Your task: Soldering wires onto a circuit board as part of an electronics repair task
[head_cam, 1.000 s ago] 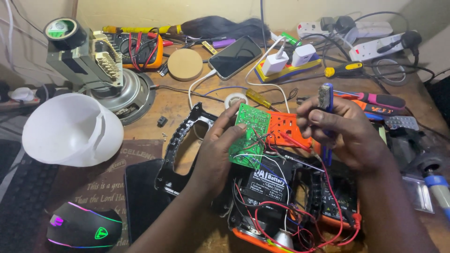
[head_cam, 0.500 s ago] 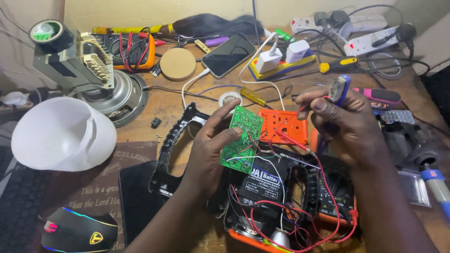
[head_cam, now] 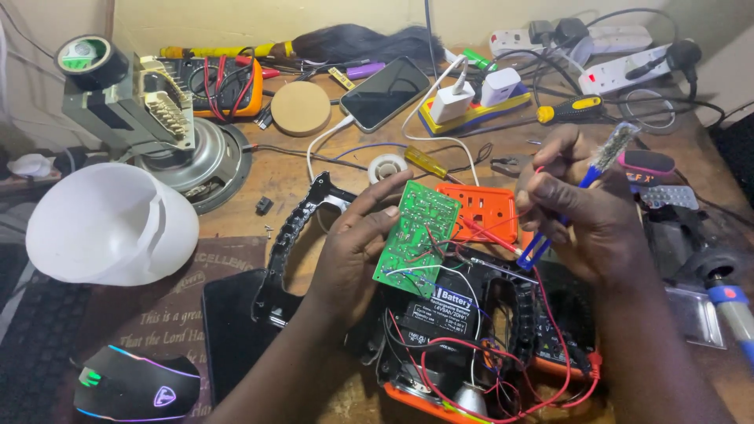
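My left hand (head_cam: 353,251) holds a green circuit board (head_cam: 416,235) tilted on edge, thumb on its top corner, with thin wires running from it. The board hangs over an opened black and orange device (head_cam: 503,369) that shows a black battery (head_cam: 436,314) and red wiring. My right hand (head_cam: 589,220) grips a blue-handled brush (head_cam: 616,145). Its grey bristle end points up and right; its blue lower end sits near the board's wires. An orange panel (head_cam: 483,208) lies just behind the board.
A white plastic dome (head_cam: 110,224) and a lit computer mouse (head_cam: 133,385) are at the left. A phone (head_cam: 385,93), an orange multimeter (head_cam: 212,86), a round disc (head_cam: 301,108), power strips (head_cam: 628,74) and a yellow screwdriver (head_cam: 569,108) crowd the back. A soldering iron (head_cam: 730,306) lies at right.
My right hand has turned the brush so that its bristle end swung up and to the right. My left hand keeps the green board in about the same place.
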